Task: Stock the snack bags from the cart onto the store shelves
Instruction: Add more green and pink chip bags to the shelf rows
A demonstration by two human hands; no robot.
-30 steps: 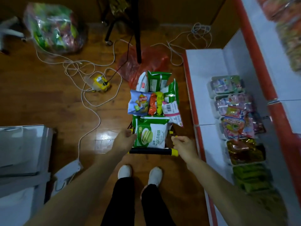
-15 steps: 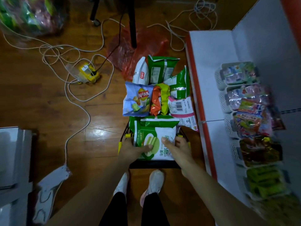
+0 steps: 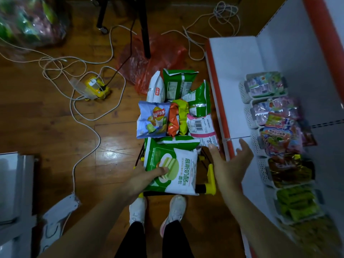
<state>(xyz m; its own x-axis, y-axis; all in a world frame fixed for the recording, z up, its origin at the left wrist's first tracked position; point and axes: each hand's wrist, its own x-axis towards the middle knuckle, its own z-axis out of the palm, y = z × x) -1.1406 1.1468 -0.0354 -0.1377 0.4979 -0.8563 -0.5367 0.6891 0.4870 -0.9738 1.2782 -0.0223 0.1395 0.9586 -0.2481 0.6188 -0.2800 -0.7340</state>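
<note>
Left hand (image 3: 147,176): at the near-left corner of the cart (image 3: 211,184), thumb pressed across the front of the green-and-white bread bag (image 3: 182,164), fingers hidden beneath; gripping it.

Bread bag: topmost at the cart's near end, face up, long axis seemingly running away from the person. Other snack bags, a blue chip bag (image 3: 152,120) among them, are heaped beyond it.

Right hand (image 3: 229,164): empty, fingers straight and spread, raised just right of the bag, between cart and shelf (image 3: 236,86).

Shelf: to the right, with white baskets (image 3: 244,90) of packets along its back.

Judgement: the bag must travel rightward. The left hand holds it but the right is nearer the shelf, so a handover looks likely.
</note>
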